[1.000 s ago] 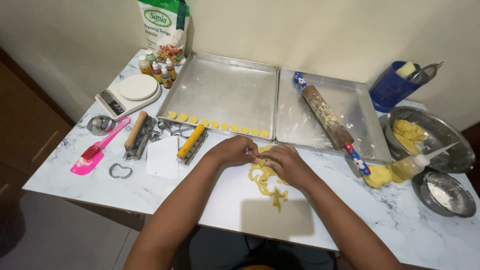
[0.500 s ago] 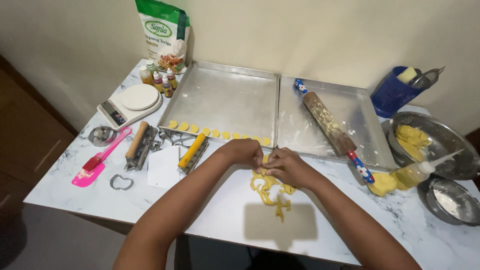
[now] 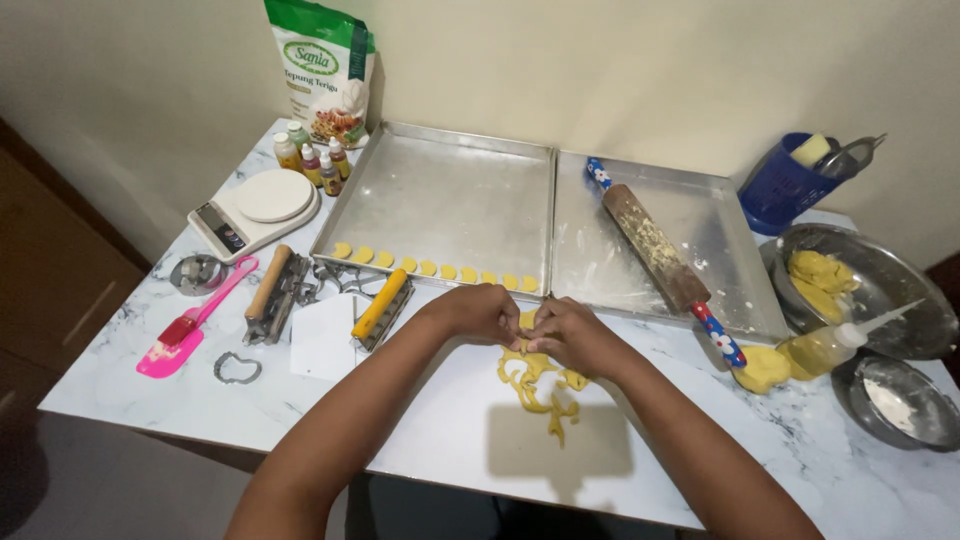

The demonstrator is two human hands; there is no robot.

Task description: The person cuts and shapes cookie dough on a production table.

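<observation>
My left hand [image 3: 478, 314] and my right hand [image 3: 572, 333] meet fingertip to fingertip over a thin sheet of yellow dough [image 3: 537, 385] with cut-out holes, lying on the marble table. The fingers pinch together at a small yellow dough piece at the sheet's far edge; what exactly they grip is hidden. Just beyond the hands, a row of several small yellow dough pieces [image 3: 436, 268] lines the near edge of the left metal baking tray [image 3: 450, 195].
A rolling pin [image 3: 660, 252] lies in the right tray [image 3: 735, 225]. At left are a scale [image 3: 255, 208], pink spatula [image 3: 188, 326], cutters [image 3: 236, 368], yellow-handled tool [image 3: 380, 306], white card. At right: dough ball [image 3: 762, 368], squeeze bottle [image 3: 835, 345], two metal bowls, blue container [image 3: 790, 185]. Flour bag [image 3: 322, 65] at back.
The hands stay pinched together at the dough sheet's far edge. Only the camera view has shifted slightly; the row of pieces on the tray looks the same.
</observation>
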